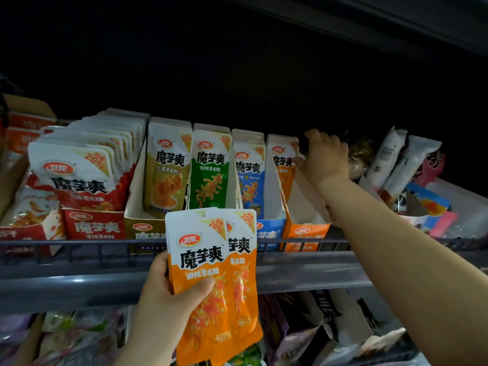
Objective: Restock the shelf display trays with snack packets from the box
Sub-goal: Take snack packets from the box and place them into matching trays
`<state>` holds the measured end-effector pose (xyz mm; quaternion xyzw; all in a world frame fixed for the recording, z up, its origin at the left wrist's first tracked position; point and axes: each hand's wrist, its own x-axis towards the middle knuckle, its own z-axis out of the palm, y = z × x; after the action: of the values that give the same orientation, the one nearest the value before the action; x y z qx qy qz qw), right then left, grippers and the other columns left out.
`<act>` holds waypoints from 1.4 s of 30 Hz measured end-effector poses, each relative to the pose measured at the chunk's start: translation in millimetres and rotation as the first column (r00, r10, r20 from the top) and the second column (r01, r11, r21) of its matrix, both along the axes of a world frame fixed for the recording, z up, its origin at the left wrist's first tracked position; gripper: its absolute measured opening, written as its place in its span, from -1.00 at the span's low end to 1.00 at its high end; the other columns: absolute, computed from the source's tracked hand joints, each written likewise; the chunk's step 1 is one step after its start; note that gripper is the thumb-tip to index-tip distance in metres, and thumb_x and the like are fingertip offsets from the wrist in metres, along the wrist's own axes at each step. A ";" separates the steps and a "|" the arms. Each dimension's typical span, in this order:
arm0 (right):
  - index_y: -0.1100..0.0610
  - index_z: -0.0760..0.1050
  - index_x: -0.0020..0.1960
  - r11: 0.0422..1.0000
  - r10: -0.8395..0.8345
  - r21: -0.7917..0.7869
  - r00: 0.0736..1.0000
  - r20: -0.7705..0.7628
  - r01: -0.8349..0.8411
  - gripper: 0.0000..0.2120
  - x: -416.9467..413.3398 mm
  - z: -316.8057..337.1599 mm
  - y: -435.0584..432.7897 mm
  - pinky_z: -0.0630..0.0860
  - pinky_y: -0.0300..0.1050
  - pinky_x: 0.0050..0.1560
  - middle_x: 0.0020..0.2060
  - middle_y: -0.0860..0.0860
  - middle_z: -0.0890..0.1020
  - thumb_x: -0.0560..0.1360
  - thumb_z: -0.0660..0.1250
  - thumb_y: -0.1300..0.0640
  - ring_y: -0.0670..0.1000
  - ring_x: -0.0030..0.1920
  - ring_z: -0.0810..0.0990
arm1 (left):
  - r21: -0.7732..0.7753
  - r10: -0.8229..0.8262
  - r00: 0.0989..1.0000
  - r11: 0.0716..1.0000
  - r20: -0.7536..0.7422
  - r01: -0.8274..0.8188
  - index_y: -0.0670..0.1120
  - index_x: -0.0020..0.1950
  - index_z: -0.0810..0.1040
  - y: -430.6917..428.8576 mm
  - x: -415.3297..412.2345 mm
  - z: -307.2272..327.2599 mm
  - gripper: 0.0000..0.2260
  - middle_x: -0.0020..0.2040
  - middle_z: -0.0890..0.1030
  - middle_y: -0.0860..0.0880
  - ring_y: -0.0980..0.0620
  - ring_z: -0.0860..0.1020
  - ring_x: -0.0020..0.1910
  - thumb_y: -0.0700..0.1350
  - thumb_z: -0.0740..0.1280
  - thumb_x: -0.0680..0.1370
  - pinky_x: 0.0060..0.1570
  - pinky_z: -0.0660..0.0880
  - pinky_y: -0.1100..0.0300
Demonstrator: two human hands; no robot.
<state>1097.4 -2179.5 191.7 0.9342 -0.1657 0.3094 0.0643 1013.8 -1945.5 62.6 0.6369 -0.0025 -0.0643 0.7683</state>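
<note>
My left hand grips a small stack of orange snack packets in front of the shelf rail, thumb across the front one. My right hand reaches up into the back of the orange display tray; its fingers curl over the tray's right wall next to the orange packet standing there. What the fingers hold is hard to tell in the dark. Left of it stand a blue tray with blue packets, green packets, a tan tray with tan packets and a full red tray.
A grey wire rail and shelf edge run across the front. Mixed wrapped snacks lie right of the orange tray. More packets fill the lower shelf. A cardboard box flap shows at far left.
</note>
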 end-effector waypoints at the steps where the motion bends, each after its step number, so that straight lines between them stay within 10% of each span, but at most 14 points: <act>1: 0.12 0.22 0.39 1.000 0.022 0.017 0.999 0.028 -0.022 -0.53 -7.7 -0.8 1.0 0.18 0.02 0.32 0.31 0.14 0.38 0.53 0.22 0.06 0.17 0.35 0.28 | 0.002 -0.002 1.000 1.000 -0.005 0.002 0.10 -0.08 0.40 -0.9 -1.8 -0.2 -0.65 -0.10 0.59 0.02 -0.01 0.54 -0.08 -0.26 0.45 0.35 -0.06 0.45 -0.02; 10: -0.06 0.48 -0.01 0.708 0.471 0.317 0.757 0.453 -0.631 -0.82 -140.8 -91.3 56.9 0.26 -0.46 0.03 -0.05 -0.16 0.55 0.40 0.23 -0.03 -0.19 0.01 0.43 | -0.154 -0.038 0.992 0.988 -0.122 0.019 0.00 -0.07 0.49 -13.4 -34.1 1.9 -0.69 -0.15 0.64 -0.09 -0.12 0.59 -0.14 -0.33 0.43 0.32 -0.22 0.47 0.07; 15: -0.17 0.32 -0.02 0.098 0.312 0.894 0.867 0.389 -0.437 -0.65 -179.1 -143.5 93.0 0.48 -0.43 -0.13 -0.03 -0.24 0.49 0.28 0.35 -0.21 -0.30 -0.04 0.56 | -0.126 -0.012 0.993 0.992 -0.114 -0.003 0.07 -0.09 0.47 -17.7 -48.6 -2.5 -0.72 -0.16 0.61 0.04 0.00 0.58 -0.17 -0.27 0.42 0.37 -0.31 0.44 0.15; 18: -0.17 0.26 0.03 -0.045 0.367 0.927 0.857 0.362 -0.372 -0.53 -184.0 -149.7 107.6 0.51 -0.43 -0.23 -0.02 -0.22 0.49 0.19 0.38 -0.02 -0.36 -0.08 0.55 | -0.104 -0.009 0.994 0.995 -0.111 -0.003 0.09 -0.08 0.46 -17.2 -54.0 -7.2 -0.72 -0.12 0.59 0.06 0.01 0.57 -0.12 -0.23 0.43 0.37 -0.26 0.46 0.12; 34: -0.04 0.37 -0.12 -0.048 0.211 0.931 0.907 0.365 -0.363 -0.86 -171.3 -159.1 91.2 0.55 -0.27 -0.21 -0.12 -0.02 0.60 0.47 0.31 0.15 -0.10 -0.14 0.59 | -0.182 -0.171 0.978 0.972 -0.116 0.149 0.08 0.02 0.45 -17.5 -57.0 -17.6 -0.65 -0.04 0.62 0.01 0.00 0.56 -0.04 -0.32 0.35 0.38 -0.18 0.47 0.10; 38: -0.25 0.22 0.11 0.119 0.209 0.843 0.843 0.495 -0.524 -0.57 -173.1 -165.4 99.1 0.53 -0.27 0.02 0.12 -0.30 0.36 0.47 0.31 0.19 -0.24 0.10 0.48 | -0.197 -0.106 0.989 0.977 -0.103 0.084 0.06 0.01 0.46 -22.0 -59.6 -18.3 -0.66 -0.04 0.63 -0.01 -0.01 0.58 -0.05 -0.37 0.31 0.43 -0.18 0.48 0.11; 42: -0.25 0.25 0.07 0.297 0.332 0.802 0.843 0.423 -0.519 -0.68 -172.6 -167.0 101.0 0.29 -0.65 0.02 0.20 -0.34 0.18 0.40 0.31 -0.05 -0.52 0.16 0.21 | -0.202 -0.068 0.995 0.978 -0.067 0.053 0.08 0.01 0.47 -24.0 -61.1 -16.0 -0.67 -0.07 0.64 0.03 0.03 0.59 -0.06 -0.33 0.33 0.42 -0.19 0.48 0.14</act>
<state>924.8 -2078.5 24.7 0.7985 -0.0539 0.2592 -0.5406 952.6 -1969.5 46.6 0.5531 -0.0002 -0.1105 0.8257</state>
